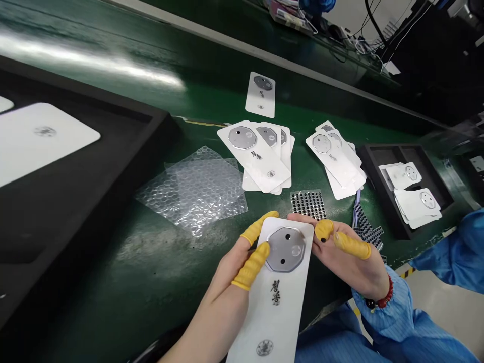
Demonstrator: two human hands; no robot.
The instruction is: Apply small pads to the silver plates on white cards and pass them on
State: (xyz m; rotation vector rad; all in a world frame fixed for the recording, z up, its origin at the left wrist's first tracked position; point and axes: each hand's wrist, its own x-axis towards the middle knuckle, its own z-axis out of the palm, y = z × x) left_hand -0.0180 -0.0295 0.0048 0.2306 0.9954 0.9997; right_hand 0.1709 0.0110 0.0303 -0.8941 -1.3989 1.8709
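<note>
Held over the counter point(151, 267), a white back cover point(278, 302).
Gripped at its far end between left hand point(227, 287) and right hand point(351, 262).

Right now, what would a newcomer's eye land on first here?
First, the long white cover with a silver octagonal plate, held bottom centre between the left hand and right hand, both wearing yellow finger sleeves. Beyond it, fanned piles of matching white covers lie on the green surface, a clear bubble-wrap sheet to their left.
</note>
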